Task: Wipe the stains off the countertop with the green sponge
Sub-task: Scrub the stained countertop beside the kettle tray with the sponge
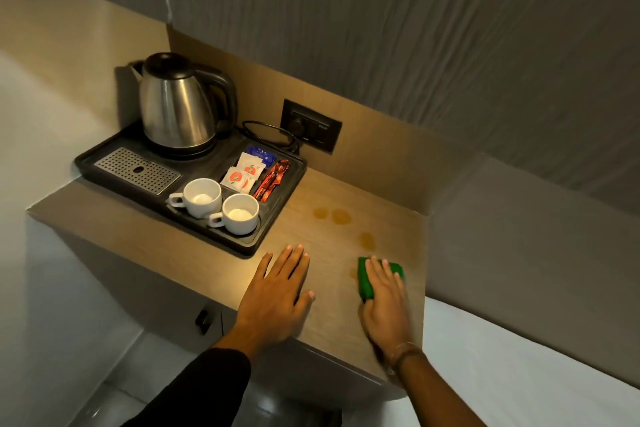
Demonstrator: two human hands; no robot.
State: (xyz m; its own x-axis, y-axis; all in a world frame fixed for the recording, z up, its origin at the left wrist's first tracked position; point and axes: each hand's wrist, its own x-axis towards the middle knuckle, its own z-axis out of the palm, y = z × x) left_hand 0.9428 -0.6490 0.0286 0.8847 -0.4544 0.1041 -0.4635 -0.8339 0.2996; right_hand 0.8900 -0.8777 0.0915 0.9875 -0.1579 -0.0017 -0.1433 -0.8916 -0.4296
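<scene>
tray [277, 229]: black moulded plastic with a raised rim, parked at the left of the counter, so the spill zone on the right is free to work on. it has a perforated metal drip grate set in it.
kettle [176, 107]: brushed steel body, black lid and handle, sits on its base at the back of the tray. its cord runs over to the wall socket [311, 126], which is probably why it lives back there.
cups [221, 210]: two glossy white ones, look ceramic, side by side at the tray's front edge, both empty as far as i can see.
sachets [247, 173]: paper tea packets and a few foil sticks tucked in the tray's right compartment.
left hand [277, 295]: flat on the wood, fingers spread wide, holding nothing. looks like it's just bracing while the other hand scrubs.
counter [318, 315]: pale wood-grain laminate, smooth and matte, should wipe easy.
stains [332, 216]: amber rings, two close together near the tray's right corner, one more nearer the sponge. all three still there, so i'd say the wiping has barely got going.
sponge [367, 282]: bright green, rectangular, looks soft, lying flat on the counter near its right front, just short of the nearest stain.
right hand [384, 302]: palm down, pressing on the sponge with fingers laid over its top, a bit blurry. band on the wrist.
</scene>
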